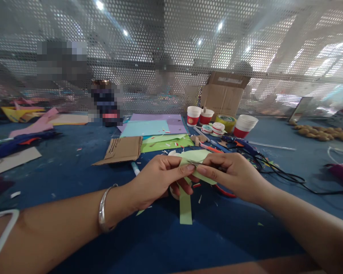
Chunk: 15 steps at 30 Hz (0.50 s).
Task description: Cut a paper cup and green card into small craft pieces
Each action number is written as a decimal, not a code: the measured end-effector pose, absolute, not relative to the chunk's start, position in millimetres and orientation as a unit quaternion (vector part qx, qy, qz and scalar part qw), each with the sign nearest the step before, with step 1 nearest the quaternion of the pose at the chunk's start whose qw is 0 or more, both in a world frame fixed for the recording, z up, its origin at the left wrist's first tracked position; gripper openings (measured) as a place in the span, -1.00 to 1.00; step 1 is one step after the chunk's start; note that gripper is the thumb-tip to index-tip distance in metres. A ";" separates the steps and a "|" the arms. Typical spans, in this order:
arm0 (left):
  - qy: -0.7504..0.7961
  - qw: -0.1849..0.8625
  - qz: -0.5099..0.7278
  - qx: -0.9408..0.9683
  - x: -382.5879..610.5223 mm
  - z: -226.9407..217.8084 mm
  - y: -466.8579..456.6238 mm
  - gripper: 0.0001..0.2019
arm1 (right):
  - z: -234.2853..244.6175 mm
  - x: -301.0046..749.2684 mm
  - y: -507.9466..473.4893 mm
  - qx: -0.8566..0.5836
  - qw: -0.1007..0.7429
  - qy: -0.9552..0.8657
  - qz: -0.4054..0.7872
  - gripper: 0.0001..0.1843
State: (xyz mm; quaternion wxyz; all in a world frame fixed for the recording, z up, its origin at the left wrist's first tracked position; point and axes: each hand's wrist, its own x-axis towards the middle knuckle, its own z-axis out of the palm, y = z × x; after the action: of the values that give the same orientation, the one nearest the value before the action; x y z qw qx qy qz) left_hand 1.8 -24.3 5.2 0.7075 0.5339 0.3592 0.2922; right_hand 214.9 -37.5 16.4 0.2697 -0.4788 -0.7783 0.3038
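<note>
My left hand pinches light green paper between thumb and fingers, above the middle of the table. A narrow strip of the same green hangs below its fingertips. My right hand is closed around a thin pointed metal tool, whose tip lies against the paper near my left thumb. Its kind is mostly hidden by my fingers. Beneath the right hand a red curved handle or loop shows in part. Something white and rounded behind the left fingers is largely covered.
A piece of corrugated cardboard and stacked coloured sheets lie beyond my hands. Paper cups, yellow tape and a cardboard box stand behind. A glue gun with a black cable lies right. Paper scraps are scattered about.
</note>
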 end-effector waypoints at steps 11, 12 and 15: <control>0.349 0.706 0.266 0.556 0.5 3.2 -22.4 -0.74 | 16.1 214.0 -38.2 -0.469 0.273 -0.779 0.314 -0.54; 0.349 0.706 0.265 0.556 0.6 3.4 -22.4 -0.74 | 16.0 214.0 -38.2 -0.468 0.272 -0.780 0.313 -0.54; 0.352 0.703 0.262 0.560 1.3 4.0 -23.0 -0.74 | 15.8 213.7 -38.1 -0.469 0.272 -0.780 0.313 -0.53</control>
State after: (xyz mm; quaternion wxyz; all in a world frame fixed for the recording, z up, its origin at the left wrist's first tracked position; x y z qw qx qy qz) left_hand 1.3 -23.0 4.0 0.7031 0.5598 0.3517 0.2620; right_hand 213.7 -38.1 15.8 0.2718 -0.4692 -0.7796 0.3135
